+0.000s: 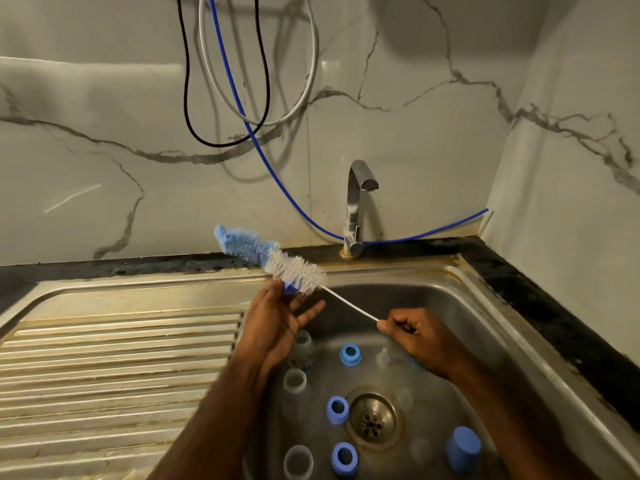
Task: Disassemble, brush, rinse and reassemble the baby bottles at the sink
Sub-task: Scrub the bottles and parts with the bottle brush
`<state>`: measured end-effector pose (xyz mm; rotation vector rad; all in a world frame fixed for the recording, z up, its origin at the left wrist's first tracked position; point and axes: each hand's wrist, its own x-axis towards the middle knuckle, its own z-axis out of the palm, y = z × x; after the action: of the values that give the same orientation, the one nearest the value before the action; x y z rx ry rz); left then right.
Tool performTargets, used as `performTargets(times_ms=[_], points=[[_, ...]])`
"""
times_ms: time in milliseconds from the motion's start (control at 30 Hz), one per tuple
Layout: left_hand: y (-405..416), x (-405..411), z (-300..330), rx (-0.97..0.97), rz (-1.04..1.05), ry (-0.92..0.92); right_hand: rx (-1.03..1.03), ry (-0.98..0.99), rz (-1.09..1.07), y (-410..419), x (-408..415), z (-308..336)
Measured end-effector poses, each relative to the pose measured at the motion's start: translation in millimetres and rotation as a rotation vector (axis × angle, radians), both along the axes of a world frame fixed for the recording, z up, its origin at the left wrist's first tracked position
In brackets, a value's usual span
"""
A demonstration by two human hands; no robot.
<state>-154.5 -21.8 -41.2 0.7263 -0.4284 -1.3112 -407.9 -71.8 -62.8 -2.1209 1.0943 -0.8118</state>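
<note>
Landmark: the drain (373, 418) in the floor of the steel sink (460, 306); every place below is given from it.
Drainboard (114, 368): left of the drain, ribbed, stained, nothing seen on it.
Bottle bodies: three clear ones left of the drain, one up-left under the left wrist (304, 348), one directly left (295, 382), one down-left (298, 460); all lie apart from their rings, so disassembly looks done.
Blue rings: three between bottles and drain, one above it (350, 355), one touching its left edge (337, 414), one below-left (344, 459).
Left hand (280, 323): above and left of the drain, fingers mostly straight and spread; the fingertips seem to steady the brush head from beneath, though a blue piece there is partly hidden and I cannot tell whether it is pinched.
Bottle brush (298, 270): held in the air well above the drain, blue sponge tip pointing up-left, white bristles nearer the hands, thin wire stem running down-right.
Right hand (412, 336): above and right of the drain, thumb and fingers curled tight, pinching the far end of the wire stem.
Teats: faint clear shapes right of the drain, too blurred to count.
Blue cap (463, 449): lower right of the drain.
Tap (356, 206): behind the drain, no water seen running.
Risk: the stem is pinched only at its very end, so the head may swing or slip once pushed into a bottle; small parts lie close to the drain and could wash against it when water runs.
</note>
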Motion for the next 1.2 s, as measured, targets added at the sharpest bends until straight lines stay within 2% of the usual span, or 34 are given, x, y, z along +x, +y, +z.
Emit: performTargets(times_ms=[133, 300, 700, 900, 1033, 1200], points=[[1.5, -5.2, 0.2, 0.006, -0.136, 0.012, -0.031, -0.007, -0.001, 4.4, 9.2, -1.1], [-0.2, 5.5, -3.4, -0.005, -0.108, 0.108, -0.015, -0.041, 0.001, -2.1, -5.3, 1.9], [-0.9, -2.7, 2.5, 0.047, -0.048, -0.048, 0.004, -0.071, 0.006, 0.3, 5.0, -4.3], [-3.9, -0.1, -1.6, 0.064, 0.008, 0.01, 0.052, -0.036, 0.002, -6.7, -7.7, -4.3], [0.6, -10.9, 4.3, 0.062, -0.038, -0.095, 0.028, -0.03, -0.004, -0.5, 2.5, -7.7], [5.1, -6.6, 9.4, 0.043, -0.078, 0.039, 0.084, -0.037, -0.003, -3.5, -6.9, -0.6]])
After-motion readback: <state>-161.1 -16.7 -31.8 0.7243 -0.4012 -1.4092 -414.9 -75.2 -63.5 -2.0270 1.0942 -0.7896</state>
